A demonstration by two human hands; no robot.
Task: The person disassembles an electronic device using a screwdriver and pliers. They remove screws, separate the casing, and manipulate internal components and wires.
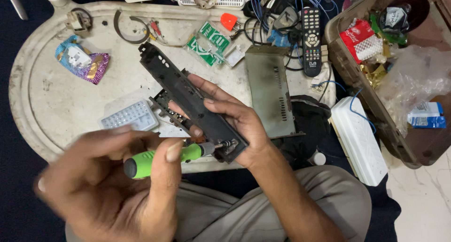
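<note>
My left hand is low in the picture, close to the camera, and grips a screwdriver with a green and black handle. Its metal tip touches the lower end of a long black plastic casing. My right hand holds that casing from underneath, tilted, with the fingers wrapped over its edge. A dark circuit part shows just behind the casing. Both hands are above a worn white oval table.
On the table lie a grey metal cover, a small white keypad panel, a foil packet, green packets, a black remote and tangled wires. A white box and a brown case of clutter sit to the right.
</note>
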